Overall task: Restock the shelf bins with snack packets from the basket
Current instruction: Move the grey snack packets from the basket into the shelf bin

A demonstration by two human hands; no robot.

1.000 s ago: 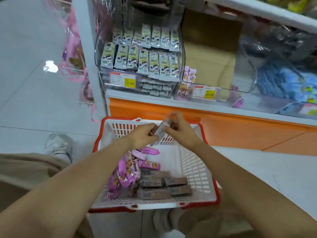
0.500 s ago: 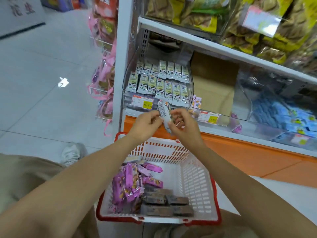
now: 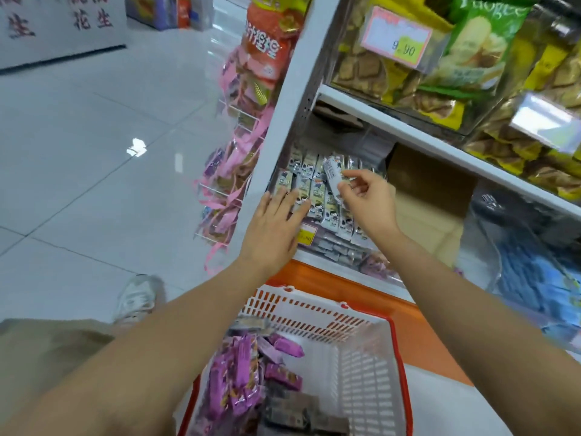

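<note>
My right hand [image 3: 366,201] pinches a small silver-white snack packet [image 3: 332,173] and holds it above a clear shelf bin [image 3: 327,247] packed with rows of like packets [image 3: 317,191]. My left hand [image 3: 272,229] lies flat with straight fingers on the packets at the bin's left front. Below my arms stands a white basket [image 3: 371,366] with a red rim. It holds purple packets [image 3: 239,379] at left and brown packets [image 3: 292,410] at the front.
A white shelf upright [image 3: 283,127] borders the bin on the left, with pink hanging packs [image 3: 232,190] beyond it. A cardboard box [image 3: 430,199] sits right of the bin. Bins of yellow-green snacks [image 3: 440,67] fill the upper shelf. A blue-packet bin [image 3: 534,278] stands far right.
Both hands rose from the basket to the shelf bin. The left hand let go of the packet and now lies flat on the stocked rows; the right hand carries the packet alone.
</note>
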